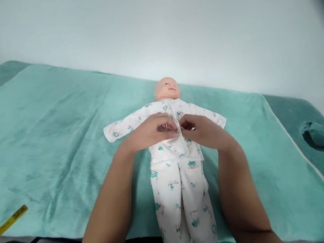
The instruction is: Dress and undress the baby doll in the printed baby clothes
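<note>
A baby doll lies on its back, its head toward the wall. It wears a white printed shirt and matching trousers; both sleeves spread out sideways. Over the chest, my left hand pinches the shirt's front edge from the left, thumb and fingers closed near a small button. My right hand meets it from the right, fingertips closed on the other edge of the front opening. The fingertips of the two hands nearly touch. My hands cover part of the chest.
A green plush cover with some creases spreads under the doll. Behind it rises a pale wall. A yellow strip with dark print lies at the lower left. On the right, the surface has a dark oval hole.
</note>
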`<state>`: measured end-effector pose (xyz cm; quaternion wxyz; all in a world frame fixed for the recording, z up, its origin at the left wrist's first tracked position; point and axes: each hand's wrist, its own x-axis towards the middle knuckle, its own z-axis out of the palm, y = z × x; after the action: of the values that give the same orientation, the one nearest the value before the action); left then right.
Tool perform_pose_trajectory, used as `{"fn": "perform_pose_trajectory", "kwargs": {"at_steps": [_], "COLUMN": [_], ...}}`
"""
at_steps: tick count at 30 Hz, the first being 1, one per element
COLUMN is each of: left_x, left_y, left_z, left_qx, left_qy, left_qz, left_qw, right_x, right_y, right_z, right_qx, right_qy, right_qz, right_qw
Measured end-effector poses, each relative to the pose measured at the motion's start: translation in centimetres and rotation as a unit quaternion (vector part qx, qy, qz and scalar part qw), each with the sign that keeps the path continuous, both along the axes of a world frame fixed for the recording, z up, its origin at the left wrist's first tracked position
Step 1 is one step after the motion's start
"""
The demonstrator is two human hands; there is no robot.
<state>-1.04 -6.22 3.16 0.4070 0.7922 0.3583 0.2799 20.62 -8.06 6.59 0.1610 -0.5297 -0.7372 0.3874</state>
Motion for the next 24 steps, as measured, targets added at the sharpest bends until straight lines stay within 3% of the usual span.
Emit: {"fn": "perform_pose_trajectory", "kwargs": {"at_steps": [6,11,15,18,24], "left_x": [0.7,0.7,1.0,1.6,2.4], "left_y": [-0.2,-0.6,-0.7,-0.7,-0.5], "left_z": [-0.3,-0.3,-0.3,-0.5,-0.4], "left_qx": [-0.023,-0.119,-0.123,-0.11,-0.091], "left_qy": [-0.047,-0.107,-0.137,-0.158,-0.15], "left_qz": [-0.002,0.033,0.042,0.044,0.04], "left_qw": [0.999,0.987,0.982,0.98,0.984], "right_x": [1.1,1.4,0.5,0.0,0.0], "right_y": [-0.1,0.2,0.2,0.2,0.5], "right_z": [-2.8,-5.9,-6.4,-6.4,-6.9], "right_qx": [-0.09,-0.096,-0.068,-0.047,-0.054], "right_qy": [0.18,0.384,0.472,0.485,0.457], "right_qz": [-0.028,-0.118,-0.163,-0.161,-0.13], "right_qw": [0.979,0.911,0.864,0.858,0.878]}}
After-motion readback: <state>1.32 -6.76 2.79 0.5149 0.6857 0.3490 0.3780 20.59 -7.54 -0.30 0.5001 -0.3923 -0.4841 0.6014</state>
